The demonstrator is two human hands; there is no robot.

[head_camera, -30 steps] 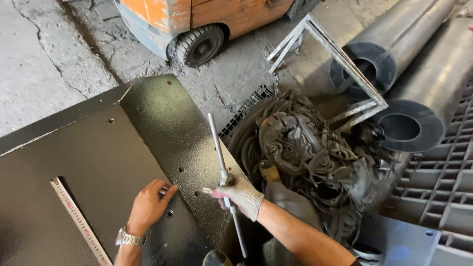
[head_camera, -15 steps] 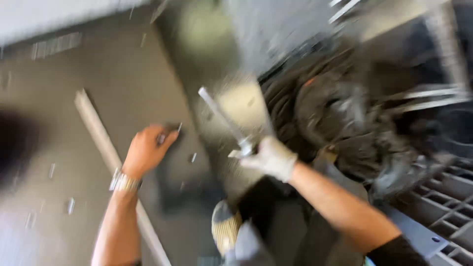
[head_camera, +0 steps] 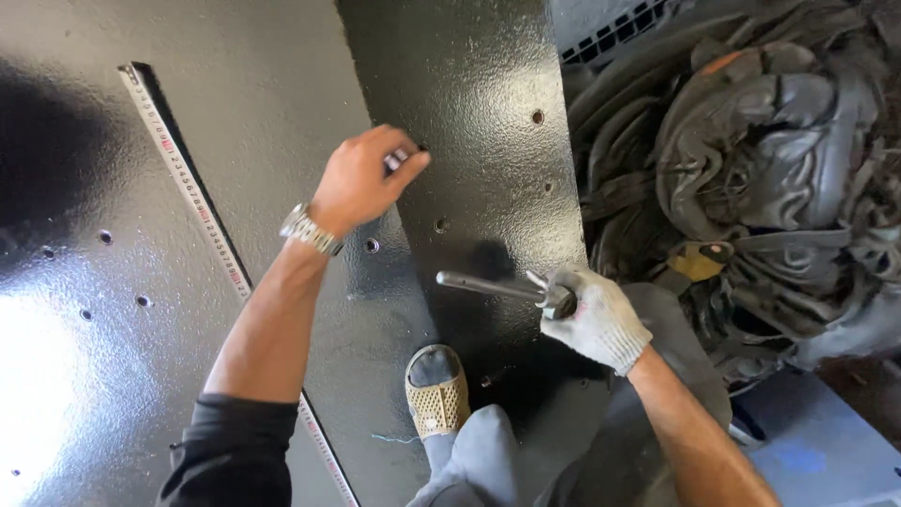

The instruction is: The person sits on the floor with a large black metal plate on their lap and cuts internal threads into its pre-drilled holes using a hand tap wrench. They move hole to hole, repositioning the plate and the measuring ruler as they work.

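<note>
Head view | left hand (head_camera: 357, 183) grip pinched on small metal piece (head_camera: 398, 158) over black plate (head_camera: 469, 113) | gloved right hand (head_camera: 596, 314) grip closed around steel wrench (head_camera: 493, 286) | ruler (head_camera: 188, 188) left of both.

This looks like a metalworking yard or fabrication workshop. Large black-painted steel plates (head_camera: 469, 113) with drilled holes lie flat, a long steel ruler (head_camera: 192, 192) resting across them. Beside them sits a heap of old rubber hoses and scrap (head_camera: 751, 178), partly on a grey plastic pallet (head_camera: 610, 28).
</note>
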